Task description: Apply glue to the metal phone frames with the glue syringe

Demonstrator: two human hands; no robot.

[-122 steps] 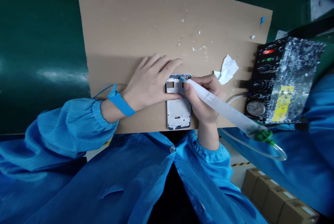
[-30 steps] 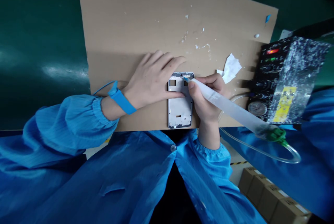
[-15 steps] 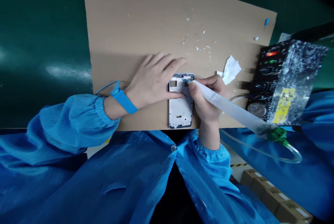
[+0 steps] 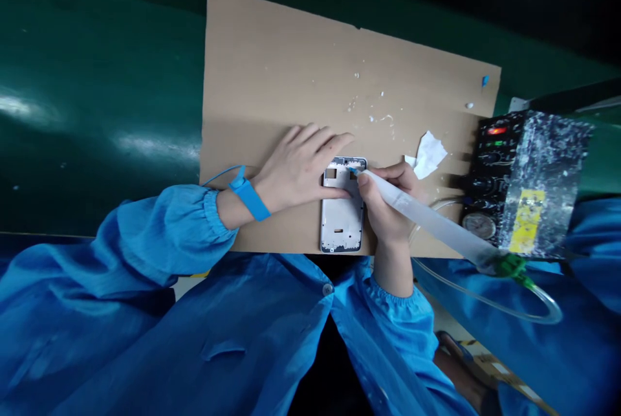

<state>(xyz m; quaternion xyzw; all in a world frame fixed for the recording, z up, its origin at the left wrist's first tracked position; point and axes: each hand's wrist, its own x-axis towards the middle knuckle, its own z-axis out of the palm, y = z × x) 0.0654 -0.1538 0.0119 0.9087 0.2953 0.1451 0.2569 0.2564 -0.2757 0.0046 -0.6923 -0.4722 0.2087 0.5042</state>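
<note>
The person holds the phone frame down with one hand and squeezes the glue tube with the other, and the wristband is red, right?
Not quite: the wristband is blue, as the head view shows. The left hand does hold the phone frame down, and the right hand holds the glue tube.

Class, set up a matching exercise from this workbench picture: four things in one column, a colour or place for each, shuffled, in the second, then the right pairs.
Things:
1. wrist strap
2. phone frame
3. syringe
4. paper scrap

Descriptions:
A. held in the right hand
B. blue, on the left wrist
C. white, crumpled, beside the control box
D. flat on the cardboard under the left hand

Pairs: 1-B, 2-D, 3-A, 4-C
</note>
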